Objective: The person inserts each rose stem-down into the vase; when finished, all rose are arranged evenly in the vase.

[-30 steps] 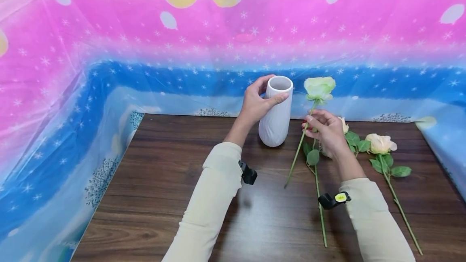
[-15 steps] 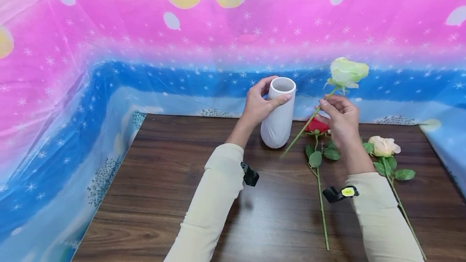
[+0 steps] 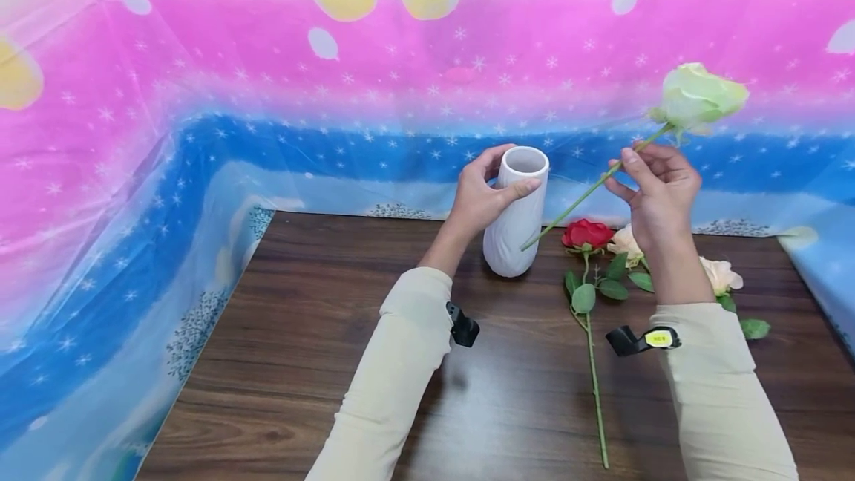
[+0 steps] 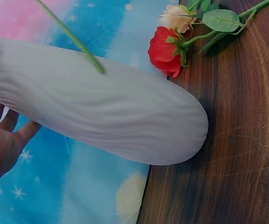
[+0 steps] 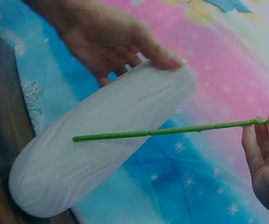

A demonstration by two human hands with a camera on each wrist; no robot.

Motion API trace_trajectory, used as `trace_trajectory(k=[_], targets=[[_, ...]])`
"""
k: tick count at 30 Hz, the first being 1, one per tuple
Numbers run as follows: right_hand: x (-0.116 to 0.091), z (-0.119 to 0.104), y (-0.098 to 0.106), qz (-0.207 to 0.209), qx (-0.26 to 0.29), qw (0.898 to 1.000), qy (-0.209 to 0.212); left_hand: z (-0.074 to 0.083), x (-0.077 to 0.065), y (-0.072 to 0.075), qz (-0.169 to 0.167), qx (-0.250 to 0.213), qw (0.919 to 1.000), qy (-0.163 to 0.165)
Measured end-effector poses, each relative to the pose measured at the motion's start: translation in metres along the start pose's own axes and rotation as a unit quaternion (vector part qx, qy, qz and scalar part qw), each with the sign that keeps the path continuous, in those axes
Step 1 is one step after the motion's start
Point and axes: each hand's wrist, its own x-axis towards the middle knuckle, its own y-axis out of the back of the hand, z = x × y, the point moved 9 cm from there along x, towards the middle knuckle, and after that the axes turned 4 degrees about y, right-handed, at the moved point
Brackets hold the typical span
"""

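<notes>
A white ribbed vase (image 3: 513, 232) stands upright near the table's back edge, and my left hand (image 3: 482, 191) grips it near the rim from the left. My right hand (image 3: 663, 191) pinches the stem of a pale green-white rose (image 3: 701, 100) between thumb and fingers. The rose is tilted, its bloom up to the right and its bare stem end in front of the vase. In the right wrist view the green stem (image 5: 172, 131) crosses before the vase's side; whether it touches cannot be told. The bloom lies outside that view.
A red rose (image 3: 587, 234) lies on the dark wooden table (image 3: 320, 332) right of the vase. Beside it are a peach rose (image 3: 626, 245) and another peach rose (image 3: 721, 275), partly behind my right arm. A patterned cloth backdrop (image 3: 401, 110) rises behind the table.
My right hand has risen and moved right with the green-white rose, which now leans further over; its stem end has risen to the vase's front. The left hand still holds the vase.
</notes>
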Motion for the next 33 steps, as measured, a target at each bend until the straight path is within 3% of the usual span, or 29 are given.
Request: trace_trajectory(k=[11, 22, 33], targets=[[0.015, -0.032, -0.013, 0.018, 0.067, 0.996, 0.058, 0.001, -0.001, 0.002, 0.002, 0.009, 1.0, -0.001], [0.031, -0.058, -0.012, 0.072, 0.124, 0.989, 0.045, 0.0, -0.001, -0.001, 0.0, 0.005, 1.0, -0.002], [0.047, -0.08, -0.025, 0.077, 0.089, 0.988, 0.099, -0.001, 0.001, 0.0, -0.002, 0.004, 1.0, -0.005]])
